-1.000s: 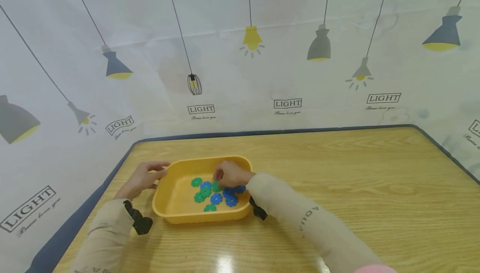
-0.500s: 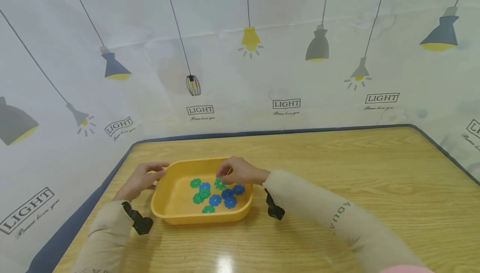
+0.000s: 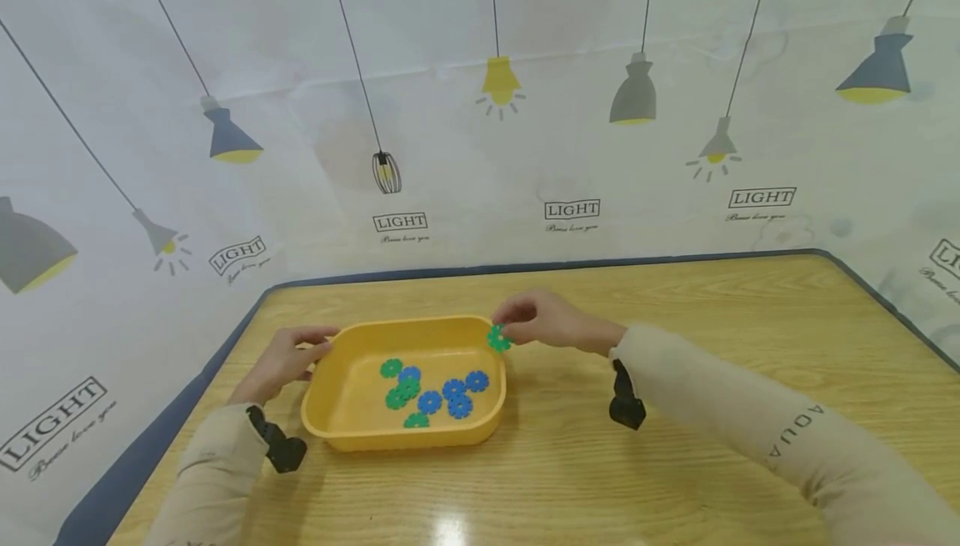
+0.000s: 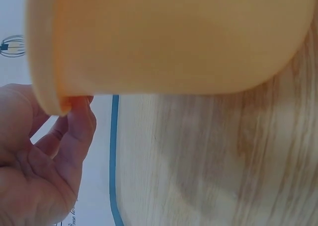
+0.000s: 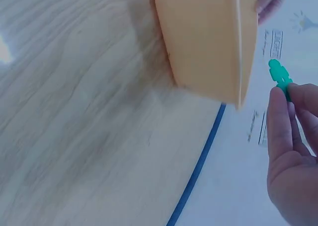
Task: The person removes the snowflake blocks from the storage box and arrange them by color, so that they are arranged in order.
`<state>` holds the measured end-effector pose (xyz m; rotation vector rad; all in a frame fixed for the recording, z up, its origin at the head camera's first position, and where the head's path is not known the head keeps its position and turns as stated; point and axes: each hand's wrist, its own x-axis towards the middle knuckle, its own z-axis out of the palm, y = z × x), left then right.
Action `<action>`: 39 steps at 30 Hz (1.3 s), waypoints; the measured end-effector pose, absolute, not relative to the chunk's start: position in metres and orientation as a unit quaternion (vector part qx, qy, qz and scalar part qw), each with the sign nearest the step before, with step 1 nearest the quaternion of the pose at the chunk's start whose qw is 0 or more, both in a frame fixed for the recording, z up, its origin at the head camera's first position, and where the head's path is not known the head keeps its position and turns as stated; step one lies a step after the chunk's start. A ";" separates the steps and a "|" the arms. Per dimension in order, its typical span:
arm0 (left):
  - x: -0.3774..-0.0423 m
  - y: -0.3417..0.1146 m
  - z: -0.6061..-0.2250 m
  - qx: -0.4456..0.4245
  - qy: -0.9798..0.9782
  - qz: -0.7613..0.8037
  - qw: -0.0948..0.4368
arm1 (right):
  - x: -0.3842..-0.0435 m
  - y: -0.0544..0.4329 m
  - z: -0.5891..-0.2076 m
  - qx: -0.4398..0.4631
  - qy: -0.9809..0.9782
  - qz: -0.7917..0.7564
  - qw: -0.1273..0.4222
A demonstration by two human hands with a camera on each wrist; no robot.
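My right hand (image 3: 551,321) pinches a green notched plastic disc (image 3: 498,338) between thumb and fingers, just over the right rim of a yellow plastic basin (image 3: 360,438). Seen edge-on in the right wrist view, the green disc (image 5: 280,74) sticks out past the fingertips. My left hand (image 3: 281,363) holds the basin's left end by its rim; in the left wrist view its fingers (image 4: 79,126) bend up under the lip of the basin (image 4: 174,42). Inside lie several green discs (image 3: 392,368) and several blue discs (image 3: 430,402), some overlapping.
The basin stands on a wood-grain table (image 3: 675,379), left of its middle. Behind the table's dark blue border (image 3: 562,263) rises a pale wall covering (image 3: 465,137) printed with lamps. A black wrist camera (image 3: 627,404) sits on the right sleeve.
My right hand has lifted the green disc out of the basin's right part and carried it right, to above the rim. The left hand has stayed at the left end.
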<state>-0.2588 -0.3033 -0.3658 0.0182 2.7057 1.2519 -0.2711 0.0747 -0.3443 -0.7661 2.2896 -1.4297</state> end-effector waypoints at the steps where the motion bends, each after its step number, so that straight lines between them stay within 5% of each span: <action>1: -0.259 -0.303 -0.366 0.005 0.905 0.419 0.081 | -0.272 0.080 -0.344 -0.262 0.805 -0.507 0.163; 39: -0.256 -0.298 -0.365 0.005 0.902 0.427 0.058 | -0.299 0.103 -0.414 -0.214 0.864 -0.436 0.131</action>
